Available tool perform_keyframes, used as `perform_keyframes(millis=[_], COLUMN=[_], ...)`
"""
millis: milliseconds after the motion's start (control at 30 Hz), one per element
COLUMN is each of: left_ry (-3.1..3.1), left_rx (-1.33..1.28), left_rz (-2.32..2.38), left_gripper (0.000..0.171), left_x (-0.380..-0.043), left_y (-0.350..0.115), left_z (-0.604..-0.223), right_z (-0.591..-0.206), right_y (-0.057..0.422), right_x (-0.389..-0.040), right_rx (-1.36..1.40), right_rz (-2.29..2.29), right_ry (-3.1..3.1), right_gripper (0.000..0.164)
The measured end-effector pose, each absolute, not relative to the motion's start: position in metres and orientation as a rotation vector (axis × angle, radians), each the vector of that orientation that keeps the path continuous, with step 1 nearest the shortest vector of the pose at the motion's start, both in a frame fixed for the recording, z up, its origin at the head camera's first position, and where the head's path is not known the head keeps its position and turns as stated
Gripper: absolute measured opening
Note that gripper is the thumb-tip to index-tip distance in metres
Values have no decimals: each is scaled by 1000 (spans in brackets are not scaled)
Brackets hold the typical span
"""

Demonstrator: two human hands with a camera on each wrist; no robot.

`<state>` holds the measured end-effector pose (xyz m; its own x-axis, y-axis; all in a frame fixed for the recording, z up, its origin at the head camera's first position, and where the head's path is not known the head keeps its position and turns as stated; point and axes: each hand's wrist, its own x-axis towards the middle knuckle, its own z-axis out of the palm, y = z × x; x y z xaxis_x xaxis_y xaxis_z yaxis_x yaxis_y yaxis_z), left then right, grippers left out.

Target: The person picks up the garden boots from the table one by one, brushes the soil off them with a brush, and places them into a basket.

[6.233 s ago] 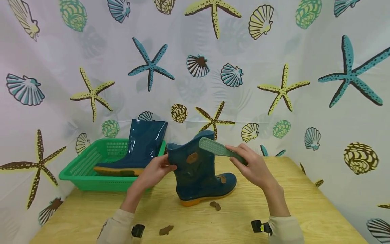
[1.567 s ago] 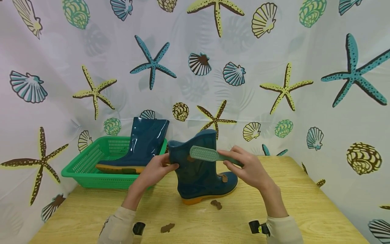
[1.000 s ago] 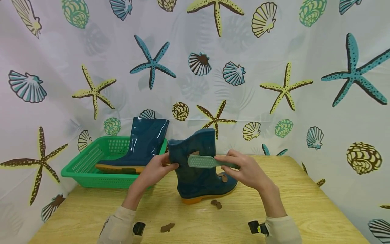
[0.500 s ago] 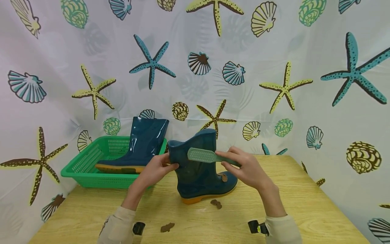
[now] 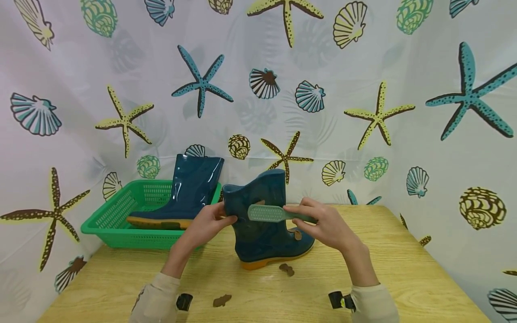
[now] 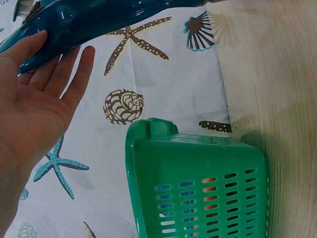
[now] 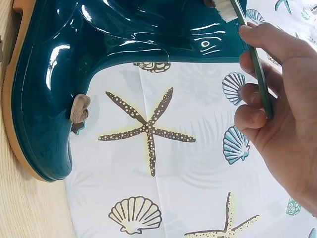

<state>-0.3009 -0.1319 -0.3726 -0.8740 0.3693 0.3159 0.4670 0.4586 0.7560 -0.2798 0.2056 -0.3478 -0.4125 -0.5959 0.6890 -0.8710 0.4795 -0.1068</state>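
A dark blue rain boot [image 5: 258, 246] with an orange sole stands on the table in the head view. My left hand [image 5: 208, 224] grips the upper shaft at its left side, thumb in front. In my right hand [image 5: 326, 224] is the handle of a green brush [image 5: 266, 213], its head across the shaft. White bristles [image 7: 227, 11] face the boot in the right wrist view. A brown mud-like patch [image 5: 259, 202] shows just above the brush head, partly hidden by it. Another brown lump [image 7: 80, 108] sticks to the boot's toe.
Left of the boot, a green basket [image 5: 133, 238] holds a second blue boot [image 5: 194, 186], which leans up past the rim. Brown bits lie on the wooden table: one piece [image 5: 287, 269] by the heel, another piece [image 5: 222, 300] nearer the front. A shell-patterned curtain [image 5: 258, 121] surrounds the table.
The brush has gone from the shaft's right edge to its middle, moving up and down there over the last second. The left hand and the boot stay nearly still.
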Motion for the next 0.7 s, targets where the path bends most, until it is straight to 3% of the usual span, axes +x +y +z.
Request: perform_keyframes(millis=[700], left_ry=[-2595], left_rx=[-725], left_rz=[-1407], left_gripper=[36], left_x=[-301], left_y=[-132], left_z=[-373], right_z=[-341], right_y=[205], right_x=[-276], right_rx=[1215], right_rz=[759], right_ry=[-2056], right_gripper=[42])
